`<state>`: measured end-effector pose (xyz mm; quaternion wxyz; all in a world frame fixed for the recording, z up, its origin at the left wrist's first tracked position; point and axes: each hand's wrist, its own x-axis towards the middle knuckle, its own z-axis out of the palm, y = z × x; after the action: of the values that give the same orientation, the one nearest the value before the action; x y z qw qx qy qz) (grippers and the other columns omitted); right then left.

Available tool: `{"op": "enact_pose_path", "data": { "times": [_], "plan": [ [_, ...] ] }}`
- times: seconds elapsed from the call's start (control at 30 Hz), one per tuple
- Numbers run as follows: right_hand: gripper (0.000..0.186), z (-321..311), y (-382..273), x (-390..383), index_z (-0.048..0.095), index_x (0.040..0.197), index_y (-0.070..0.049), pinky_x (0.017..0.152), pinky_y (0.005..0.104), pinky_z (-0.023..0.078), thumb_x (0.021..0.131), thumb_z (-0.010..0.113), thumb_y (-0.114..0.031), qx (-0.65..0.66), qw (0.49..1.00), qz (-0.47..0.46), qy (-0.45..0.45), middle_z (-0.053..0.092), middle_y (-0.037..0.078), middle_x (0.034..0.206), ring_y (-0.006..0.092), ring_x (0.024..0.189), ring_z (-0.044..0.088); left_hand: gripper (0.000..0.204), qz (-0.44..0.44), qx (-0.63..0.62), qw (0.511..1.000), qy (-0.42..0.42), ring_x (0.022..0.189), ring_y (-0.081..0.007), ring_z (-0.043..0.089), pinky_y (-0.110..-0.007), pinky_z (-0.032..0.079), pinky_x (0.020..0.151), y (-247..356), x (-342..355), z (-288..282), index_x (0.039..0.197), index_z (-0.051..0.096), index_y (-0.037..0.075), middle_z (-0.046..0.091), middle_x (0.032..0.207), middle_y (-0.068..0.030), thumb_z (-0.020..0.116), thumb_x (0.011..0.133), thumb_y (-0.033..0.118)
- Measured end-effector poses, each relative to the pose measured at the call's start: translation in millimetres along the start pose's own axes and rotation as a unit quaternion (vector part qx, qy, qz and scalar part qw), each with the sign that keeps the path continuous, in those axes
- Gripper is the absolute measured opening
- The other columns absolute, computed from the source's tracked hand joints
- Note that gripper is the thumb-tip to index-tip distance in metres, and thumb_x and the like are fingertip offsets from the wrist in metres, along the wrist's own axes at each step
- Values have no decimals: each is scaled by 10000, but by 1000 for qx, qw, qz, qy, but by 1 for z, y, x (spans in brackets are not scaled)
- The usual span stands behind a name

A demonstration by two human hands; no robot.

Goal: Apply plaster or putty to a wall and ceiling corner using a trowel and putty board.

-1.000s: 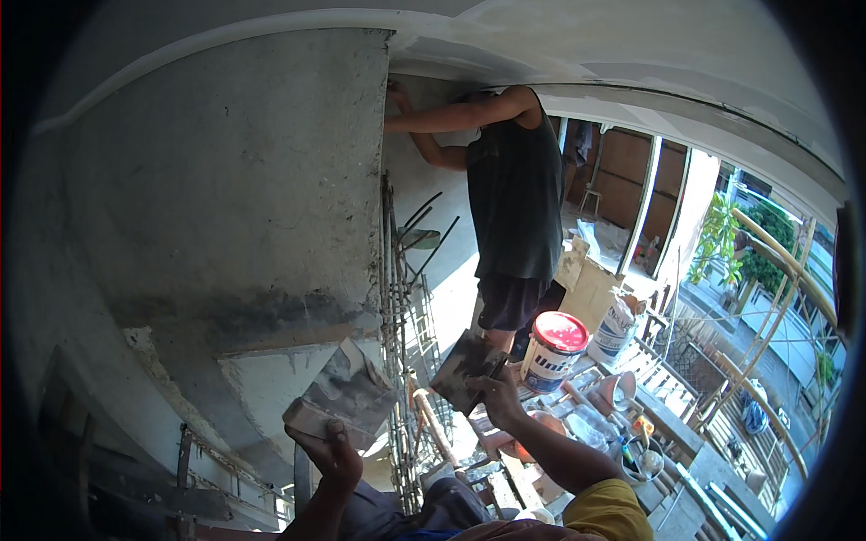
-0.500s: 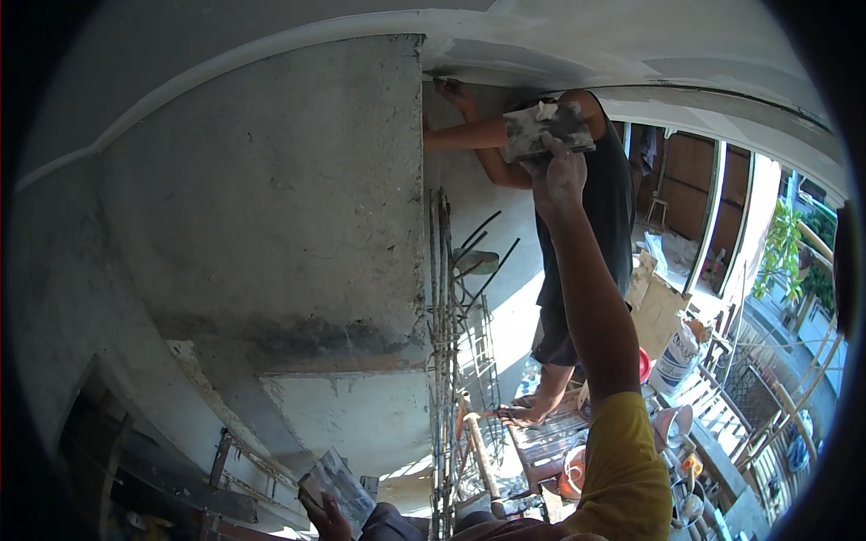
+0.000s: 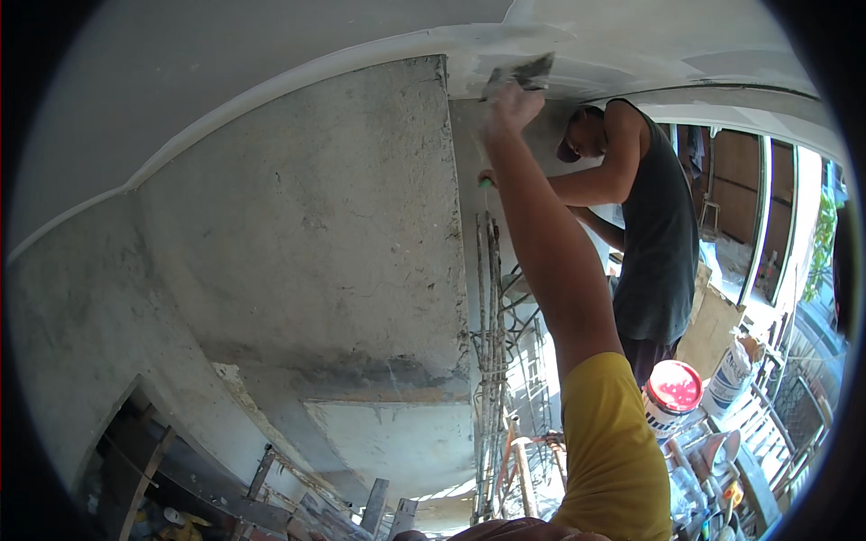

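Observation:
My right arm, in a yellow sleeve, stretches up toward the ceiling. At its end, my right hand (image 3: 514, 108) is closed on a wide putty knife (image 3: 530, 72), whose grey-smeared blade is at the ceiling (image 3: 613, 41) just beyond the top corner of the rough concrete wall (image 3: 334, 216). The hand and blade are slightly blurred. Whether the blade touches the ceiling, I cannot tell. My left hand is out of view.
A co-worker (image 3: 658, 216) in a dark sleeveless top stands right of my arm, one hand on a green-handled thing (image 3: 486, 183). Upright rebar (image 3: 490, 361) lines the wall's edge. A red-lidded bucket (image 3: 675, 386) and a white sack (image 3: 729, 377) stand lower right.
My right hand has moved left and up with the putty knife. My left hand and its flat tool have left view. The co-worker's arms have come down, and the view has shifted.

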<state>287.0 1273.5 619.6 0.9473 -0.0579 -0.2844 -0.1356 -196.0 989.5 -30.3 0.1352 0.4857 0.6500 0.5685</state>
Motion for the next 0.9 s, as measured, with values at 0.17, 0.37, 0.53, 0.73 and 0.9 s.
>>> {"op": "enact_pose_path", "data": {
  "times": [0.17, 0.37, 0.53, 0.73, 0.9],
  "plan": [
    [320, -25, -33, 102, 462, 1144, 47, 773, 519, 548, 833, 390, 69, 173, 911, 370, -54, 542, 214, 1081, 372, 935, 600, 705, 33, -12, 999, -4, 1314, -426, 264, -440, 238, 1080, 9, -1, -13, 1397, 126, -99, 209, 1416, -350, 489, 955, 314],
    [436, -26, -96, 98, 289, 1278, 100, 969, 656, 393, 846, 340, 86, 276, 875, 363, -163, 357, 292, 1328, 490, 1212, 400, 708, -114, -150, 982, -11, 1282, -387, 331, -434, 317, 1035, 62, -2, -24, 1443, 128, 4, 177, 1465, -259, 486, 950, 365],
    [437, -24, -164, 91, 264, 1289, 133, 1017, 618, 370, 861, 327, 68, 265, 886, 321, -203, 351, 306, 1338, 482, 1235, 374, 791, -88, -191, 977, -20, 1281, -367, 336, -424, 351, 1019, 68, -1, -34, 1457, 94, 27, 147, 1487, -230, 519, 923, 425],
    [449, -30, -248, 98, 261, 1297, 153, 1052, 556, 362, 862, 328, 66, 282, 872, 313, -247, 349, 316, 1347, 448, 1263, 361, 900, -40, -128, 990, -35, 1334, -371, 258, -425, 279, 1071, 26, -3, -47, 1433, 60, -55, 116, 1482, -271, 501, 898, 518],
    [409, -25, -330, 82, 322, 1245, 175, 1042, 539, 384, 847, 335, 82, 277, 889, 291, -219, 428, 321, 1284, 452, 1206, 433, 791, 7, -129, 991, -40, 1298, -378, 314, -418, 280, 1069, 23, 0, -61, 1426, 87, -65, 201, 1435, -295, 453, 931, 432]
  ]
}}
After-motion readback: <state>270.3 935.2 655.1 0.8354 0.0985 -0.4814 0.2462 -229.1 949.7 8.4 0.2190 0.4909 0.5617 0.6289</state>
